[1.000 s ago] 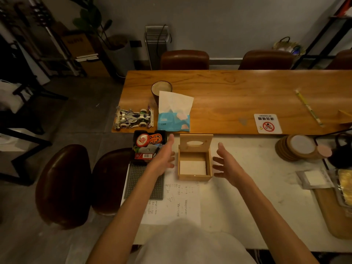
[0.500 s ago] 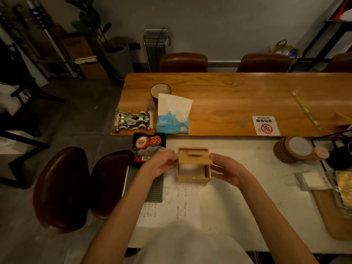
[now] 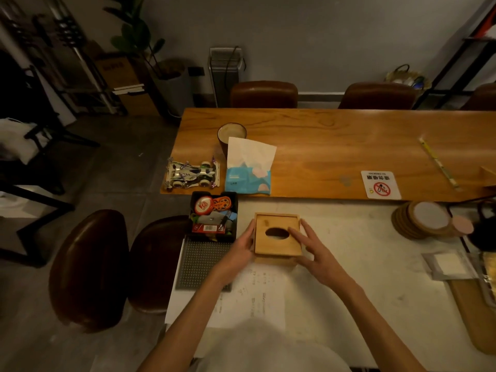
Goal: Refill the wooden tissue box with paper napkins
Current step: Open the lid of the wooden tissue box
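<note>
The wooden tissue box [image 3: 276,244] stands on the white table [image 3: 349,277] right in front of me, its lid down with the oval slot facing up. My left hand [image 3: 241,247] lies flat against the box's left side. My right hand [image 3: 312,251] rests with spread fingers on the lid's right part, one fingertip near the slot. Nothing pokes out of the slot; the inside is hidden. A blue pack of paper napkins [image 3: 248,174] with a white sheet sticking up sits behind, on the brown wooden table [image 3: 335,146].
A black tray of small items [image 3: 214,220] and a grey studded mat [image 3: 201,261] lie left of the box, printed paper [image 3: 252,299] beneath it. A toy car [image 3: 192,174], a cup [image 3: 232,135], coasters [image 3: 424,220], a no-smoking sign [image 3: 380,184] and chairs [image 3: 88,267] surround.
The lid stood upright behind the open box a second ago; both hands came in and swung it down, and it now lies shut on the box.
</note>
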